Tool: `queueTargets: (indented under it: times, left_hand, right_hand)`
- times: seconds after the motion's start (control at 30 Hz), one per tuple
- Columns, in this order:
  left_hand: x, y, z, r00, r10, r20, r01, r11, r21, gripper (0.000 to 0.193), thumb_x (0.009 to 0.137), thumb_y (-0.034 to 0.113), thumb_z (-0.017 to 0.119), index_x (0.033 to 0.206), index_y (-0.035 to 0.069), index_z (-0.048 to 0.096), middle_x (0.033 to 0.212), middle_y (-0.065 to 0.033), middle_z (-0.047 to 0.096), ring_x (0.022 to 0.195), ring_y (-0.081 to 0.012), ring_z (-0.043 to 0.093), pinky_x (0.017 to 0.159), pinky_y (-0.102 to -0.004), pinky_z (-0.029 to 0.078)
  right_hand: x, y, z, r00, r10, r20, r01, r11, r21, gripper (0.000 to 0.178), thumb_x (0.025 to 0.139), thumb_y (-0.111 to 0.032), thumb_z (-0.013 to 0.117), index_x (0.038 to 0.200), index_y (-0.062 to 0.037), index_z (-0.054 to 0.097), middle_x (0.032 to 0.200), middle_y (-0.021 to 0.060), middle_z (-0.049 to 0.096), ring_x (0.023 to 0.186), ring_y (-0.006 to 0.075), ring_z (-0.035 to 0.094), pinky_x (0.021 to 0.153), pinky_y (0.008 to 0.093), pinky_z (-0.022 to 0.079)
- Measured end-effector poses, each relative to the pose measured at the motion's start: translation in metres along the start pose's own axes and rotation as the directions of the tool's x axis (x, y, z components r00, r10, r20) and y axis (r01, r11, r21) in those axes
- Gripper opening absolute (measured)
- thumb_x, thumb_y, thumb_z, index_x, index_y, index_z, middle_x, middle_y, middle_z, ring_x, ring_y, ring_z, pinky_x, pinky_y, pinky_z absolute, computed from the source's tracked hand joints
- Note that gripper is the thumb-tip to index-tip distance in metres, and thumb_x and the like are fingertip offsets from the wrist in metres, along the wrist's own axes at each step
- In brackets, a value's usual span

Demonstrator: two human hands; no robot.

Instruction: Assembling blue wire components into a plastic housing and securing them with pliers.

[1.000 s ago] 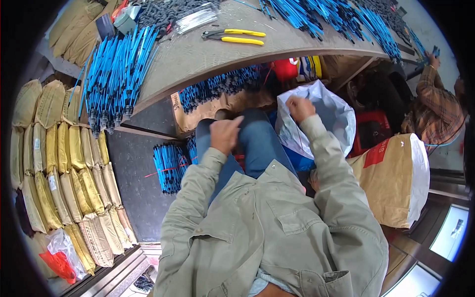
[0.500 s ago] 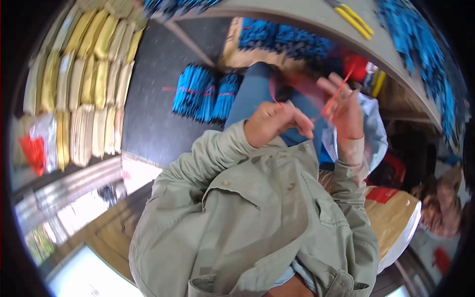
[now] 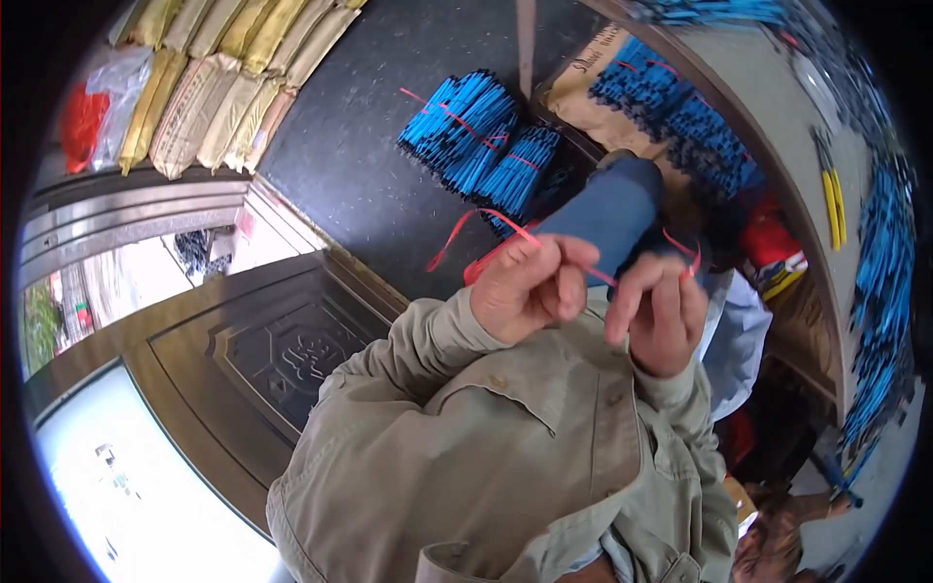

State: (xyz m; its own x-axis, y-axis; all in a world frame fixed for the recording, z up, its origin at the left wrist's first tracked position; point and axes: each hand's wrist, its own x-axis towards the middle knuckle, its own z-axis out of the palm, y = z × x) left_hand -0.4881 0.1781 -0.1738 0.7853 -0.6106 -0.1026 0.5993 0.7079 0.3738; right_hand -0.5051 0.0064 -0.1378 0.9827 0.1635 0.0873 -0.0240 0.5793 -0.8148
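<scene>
A thin red plastic strap runs across both of my hands, above my lap. One loose end curls out to the left of my left hand, whose thumb and fingers are closed on the strap. A short stretch of it spans the gap to my right hand, which pinches the strap too, fingers bent. Another end loops up above the right fingertips. Beyond my hands, on the dark floor, lie bundles of thin blue sticks with black ends, bound with similar red straps.
More blue bundles lie on brown paper under the table. On the curved grey tabletop are yellow-handled pliers and loose blue pieces. Stacked paper-wrapped packs stand at far left, near a carved door. A white bag hangs at right.
The view has turned, so the floor bundles and table sit further right. My hands have come closer together, and the right fingers, spread before, are now bent on the strap.
</scene>
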Motion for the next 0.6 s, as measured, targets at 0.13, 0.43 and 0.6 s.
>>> queueTargets:
  times: [0.13,0.43,0.6]
  left_hand:
    - [0.0,0.005,-0.017,0.982,-0.095,-0.161,0.113,0.988,0.11,0.045,0.097,0.032,0.042,0.121,-0.005,0.049,0.075,-0.0103,0.062,0.064,-0.0184,0.057,0.062,-0.0272,0.045]
    - [0.135,0.179,0.008,0.8,0.402,0.445,-0.497,0.029,0.868,0.024,0.09,0.013,0.047,0.095,-0.001,0.066,0.091,-0.0088,0.067,0.078,-0.0196,0.061,0.074,-0.0285,0.047]
    - [0.26,0.278,0.062,0.574,0.481,0.662,-0.574,-0.341,0.745,0.021,0.088,0.018,0.055,0.091,0.002,0.068,0.087,-0.0051,0.067,0.074,-0.0159,0.059,0.068,-0.0245,0.046]
  right_hand:
    - [-0.008,0.006,-0.007,0.991,0.024,-0.133,-0.027,1.0,-0.015,0.03,0.098,-0.013,0.033,0.095,0.0069,0.055,0.08,0.0159,0.058,0.053,0.0191,0.056,0.053,0.0224,0.044]
    - [0.122,-0.067,-0.041,0.897,-0.397,0.195,0.4,0.54,-0.74,0.029,0.097,-0.016,0.035,0.097,0.0045,0.055,0.09,0.0153,0.058,0.065,0.0189,0.054,0.06,0.0282,0.045]
    - [0.22,-0.104,-0.051,0.819,-0.529,-0.223,0.308,0.733,-0.607,0.029,0.096,-0.015,0.039,0.094,0.0043,0.061,0.084,0.0083,0.061,0.07,0.0154,0.055,0.066,0.0238,0.045]
